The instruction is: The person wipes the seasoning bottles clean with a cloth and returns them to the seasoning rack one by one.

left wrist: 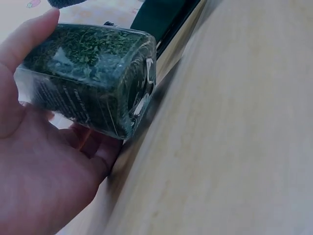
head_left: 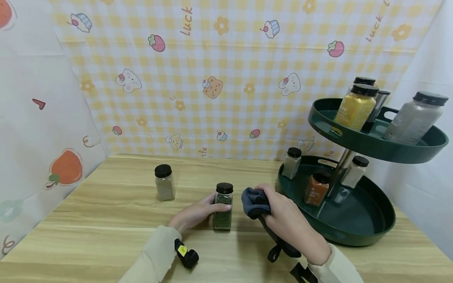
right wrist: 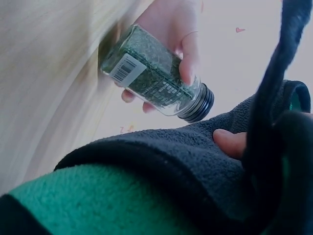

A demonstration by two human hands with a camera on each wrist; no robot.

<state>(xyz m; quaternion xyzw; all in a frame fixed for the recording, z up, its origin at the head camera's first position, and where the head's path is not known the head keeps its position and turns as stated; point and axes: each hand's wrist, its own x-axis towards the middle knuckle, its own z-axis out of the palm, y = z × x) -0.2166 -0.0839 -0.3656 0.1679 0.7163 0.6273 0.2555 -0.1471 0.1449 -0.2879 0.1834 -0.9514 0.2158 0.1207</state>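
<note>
My left hand [head_left: 198, 213] grips a square glass jar of dried green herbs [head_left: 223, 220], thumb across its front and fingers behind. The jar has a black lid and stands upright, at or just above the tabletop. In the right wrist view, a barcode label shows on the herb jar [right wrist: 146, 73]. Just to the right, my right hand [head_left: 288, 220] holds a bunched dark blue-grey cloth [head_left: 253, 202] with black edging and a hanging loop. The right wrist view shows the cloth's green side [right wrist: 102, 200]. Cloth and jar are apart.
Left of the hands stands a black-lidded jar of pale powder [head_left: 165, 188]. At right is a two-tier dark green rack [head_left: 357, 236], with several spice jars on its tiers, among them a yellow jar [head_left: 355, 110] and an orange-red jar [head_left: 316, 192]. A patterned cloth backdrop [head_left: 226, 59] hangs behind the table.
</note>
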